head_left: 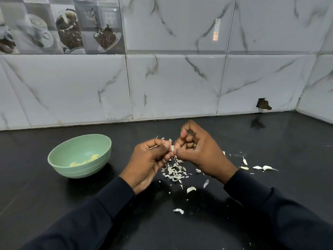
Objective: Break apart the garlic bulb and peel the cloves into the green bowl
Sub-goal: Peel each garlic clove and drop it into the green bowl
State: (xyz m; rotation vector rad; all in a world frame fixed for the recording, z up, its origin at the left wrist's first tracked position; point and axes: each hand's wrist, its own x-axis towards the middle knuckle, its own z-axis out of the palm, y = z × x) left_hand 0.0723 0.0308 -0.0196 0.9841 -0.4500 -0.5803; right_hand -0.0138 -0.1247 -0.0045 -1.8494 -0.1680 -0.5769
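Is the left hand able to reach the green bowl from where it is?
Probably yes: the bowl sits left of the left hand, only bare counter between them, though that hand pinches a clove.

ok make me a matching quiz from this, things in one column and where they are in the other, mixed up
Things:
1 bowl
2 peeled cloves
3 skins
4 held clove

Places:
a pinched between left hand and right hand
b heaped on the counter below the hands
c inside the bowl
d standing on the counter, left of both hands

Pairs: 1-d, 2-c, 3-b, 4-a
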